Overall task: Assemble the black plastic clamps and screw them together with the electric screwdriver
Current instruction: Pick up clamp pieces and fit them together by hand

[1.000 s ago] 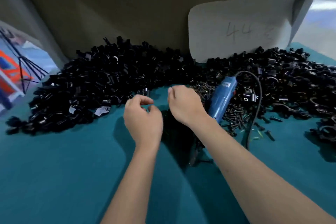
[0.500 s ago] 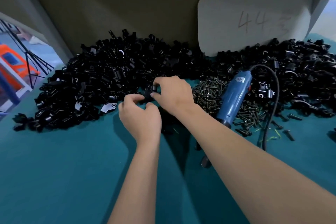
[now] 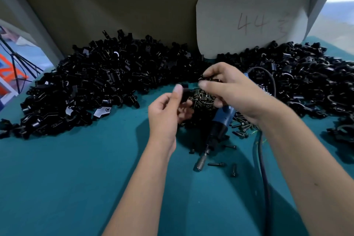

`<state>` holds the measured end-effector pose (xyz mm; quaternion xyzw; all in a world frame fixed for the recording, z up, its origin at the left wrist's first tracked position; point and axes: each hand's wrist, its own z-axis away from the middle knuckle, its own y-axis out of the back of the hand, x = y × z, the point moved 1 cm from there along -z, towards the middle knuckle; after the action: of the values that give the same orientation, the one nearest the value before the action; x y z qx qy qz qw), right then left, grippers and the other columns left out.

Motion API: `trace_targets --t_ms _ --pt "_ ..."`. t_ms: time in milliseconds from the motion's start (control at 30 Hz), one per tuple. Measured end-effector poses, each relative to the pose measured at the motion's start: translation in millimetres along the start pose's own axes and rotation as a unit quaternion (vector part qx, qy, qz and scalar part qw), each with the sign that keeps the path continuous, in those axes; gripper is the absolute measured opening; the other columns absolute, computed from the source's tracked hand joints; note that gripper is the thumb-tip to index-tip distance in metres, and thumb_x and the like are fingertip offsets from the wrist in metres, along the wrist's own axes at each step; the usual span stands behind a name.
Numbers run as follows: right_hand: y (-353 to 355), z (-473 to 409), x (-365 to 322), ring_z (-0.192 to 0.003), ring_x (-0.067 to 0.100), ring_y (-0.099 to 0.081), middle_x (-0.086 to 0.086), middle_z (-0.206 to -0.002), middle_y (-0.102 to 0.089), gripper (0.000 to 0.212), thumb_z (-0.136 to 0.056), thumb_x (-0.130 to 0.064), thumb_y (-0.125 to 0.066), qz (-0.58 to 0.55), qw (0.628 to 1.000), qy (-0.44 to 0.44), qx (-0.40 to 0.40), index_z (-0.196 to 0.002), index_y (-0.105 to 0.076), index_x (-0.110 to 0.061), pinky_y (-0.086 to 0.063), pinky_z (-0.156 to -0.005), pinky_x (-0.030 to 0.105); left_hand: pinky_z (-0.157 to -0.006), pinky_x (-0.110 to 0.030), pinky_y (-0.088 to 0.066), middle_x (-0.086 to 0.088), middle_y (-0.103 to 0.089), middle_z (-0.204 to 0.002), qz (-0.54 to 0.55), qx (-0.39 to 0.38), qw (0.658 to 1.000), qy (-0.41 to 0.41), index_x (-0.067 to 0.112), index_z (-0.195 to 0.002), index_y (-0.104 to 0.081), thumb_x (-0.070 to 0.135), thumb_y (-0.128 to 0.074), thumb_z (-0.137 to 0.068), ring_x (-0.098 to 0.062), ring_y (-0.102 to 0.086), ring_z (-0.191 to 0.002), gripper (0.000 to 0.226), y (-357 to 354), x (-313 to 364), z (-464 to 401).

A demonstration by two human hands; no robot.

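Left hand [image 3: 168, 113]: raised above the cloth, thumb up, fingers curled round a clamp piece [image 3: 184, 95]. It is held at working height and turned toward the other hand, seemingly to offer its hole for a fastener.

Right hand [image 3: 231, 90]: hovers over the screws [image 3: 203, 99], thumb and forefinger pinching something small and dark at their tips, probably a screw; it is too small to confirm. The remaining fingers are loosely bent. The hand is close to the left, but they are not touching.

Screws: a loose heap on the cloth directly beneath both hands, with strays scattered toward the near edge. Their central position likely keeps them in reach of the picking hand.

Screwdriver [image 3: 218, 128]: blue body, lying flat on the cloth under the right wrist, bit end pointing toward the person, and held by no one. Its cable [image 3: 262, 159] loops behind and trails down the right side. Laid beside the screws, it looks ready for the right hand to pick up once a screw is seated.

Left pile [image 3: 92, 86]: loose clamp parts banked against the back wall.

Right pile [image 3: 306, 78]: more black parts, well apart from the first; whether these are a different part or finished units cannot be told.

Card [image 3: 251, 19]: pale, marked "44", propped upright against the wall between the piles.

Cloth [image 3: 67, 178]: teal, covers the bench.

Stage, as judged: fitting a screw, driving not yet begun.
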<state>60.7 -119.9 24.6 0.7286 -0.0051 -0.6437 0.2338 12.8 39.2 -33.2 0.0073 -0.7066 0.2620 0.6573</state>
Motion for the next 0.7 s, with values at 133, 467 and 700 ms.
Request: trace_targets --t_ms 133,467,700 --pt "21 4 13 -0.07 0.018 -0.06 0.003 -0.086 -0.06 0.018 -0.104 -0.003 -0.059 -0.053 0.998 0.009 -0.04 -0.118 -0.065 -0.012 -0.053 -0.076 0.036 -0.038 -0.019 -0.034 -0.001 -0.061 -0.058 -0.022 -0.022 0.998 0.063 0.011 -0.092 -0.06 0.041 -0.049 -0.108 -0.012 -0.05 -0.044 0.036 -4 -3 3" --pt "25 4 33 -0.101 0.009 -0.071 -0.001 -0.106 -0.079 0.028 -0.085 -0.011 -0.085 -0.088 0.986 0.133 0.04 -0.108 -0.08 -0.027 -0.057 -0.093 0.031 -0.059 -0.018 -0.055 -0.018 -0.078 -0.098 0.085 -0.074 0.988 0.109 -0.004 -0.117 -0.063 0.006 -0.049 -0.106 -0.017 -0.072 -0.069 0.02 -5 -4 4" --pt "22 4 36 -0.098 0.012 -0.071 -0.002 -0.104 -0.078 0.033 -0.078 -0.011 -0.088 -0.094 0.98 0.177 0.021 -0.109 -0.08 -0.022 -0.058 -0.089 0.028 -0.079 -0.021 -0.059 -0.013 -0.075 -0.1 0.129 -0.121 0.981 0.083 0.013 -0.128 -0.068 -0.013 -0.061 -0.092 -0.022 -0.075 -0.09 0.045 0 -1 6"
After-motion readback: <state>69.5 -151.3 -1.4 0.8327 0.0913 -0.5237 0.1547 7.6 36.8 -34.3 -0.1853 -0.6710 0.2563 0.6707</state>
